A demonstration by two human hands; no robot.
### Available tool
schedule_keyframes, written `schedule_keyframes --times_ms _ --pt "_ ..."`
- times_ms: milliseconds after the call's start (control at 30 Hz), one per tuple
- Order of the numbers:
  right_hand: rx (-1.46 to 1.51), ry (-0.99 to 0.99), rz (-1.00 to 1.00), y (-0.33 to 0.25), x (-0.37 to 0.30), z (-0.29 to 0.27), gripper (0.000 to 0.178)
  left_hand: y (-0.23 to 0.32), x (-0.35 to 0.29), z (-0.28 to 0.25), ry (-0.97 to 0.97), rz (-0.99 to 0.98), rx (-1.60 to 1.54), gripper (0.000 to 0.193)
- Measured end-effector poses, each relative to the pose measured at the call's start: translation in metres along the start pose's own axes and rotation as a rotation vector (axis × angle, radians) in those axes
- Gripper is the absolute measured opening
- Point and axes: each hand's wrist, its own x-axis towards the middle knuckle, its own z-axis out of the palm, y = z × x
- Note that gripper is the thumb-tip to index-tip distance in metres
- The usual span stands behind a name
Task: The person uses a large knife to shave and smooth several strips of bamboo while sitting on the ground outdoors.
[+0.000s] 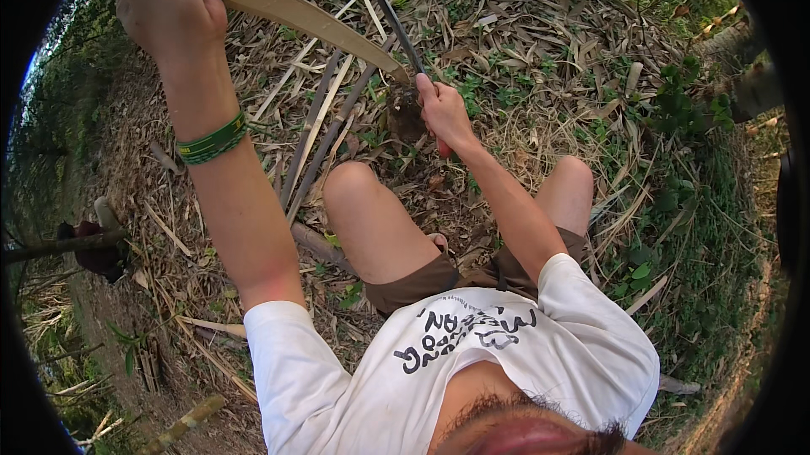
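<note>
My left hand (pixel 173 8), raised at the upper left with a green band on its wrist, is closed around a pale, curved strip of split bamboo (pixel 295 14). The strip slants down to the right, and its tip ends over a small dark stump (pixel 407 116) in front of my knees. A machete (pixel 398 26) with a long dark blade and a red handle is gripped in my right hand (pixel 444 111), thumb laid along it. Its blade points up and away, just right of the strip's tip; whether they touch, I cannot tell.
Several long split bamboo strips (pixel 316 121) lie on the leaf-littered ground left of the stump. A dark object (pixel 101 251) hangs by a branch at the far left. Green plants and a trunk (pixel 751 92) stand at the right.
</note>
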Motion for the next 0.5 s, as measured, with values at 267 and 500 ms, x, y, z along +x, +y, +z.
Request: schedule_keyframes --times_ms 267,500 --pt "-0.071 0.067 0.091 0.043 0.003 0.014 0.061 0.004 -0.017 0.064 0.218 0.067 -0.042 0.053" --pt "0.282 -0.072 0.088 -0.014 -0.006 0.003 0.056 0.014 -0.016 0.043 0.211 0.103 0.016 0.052"
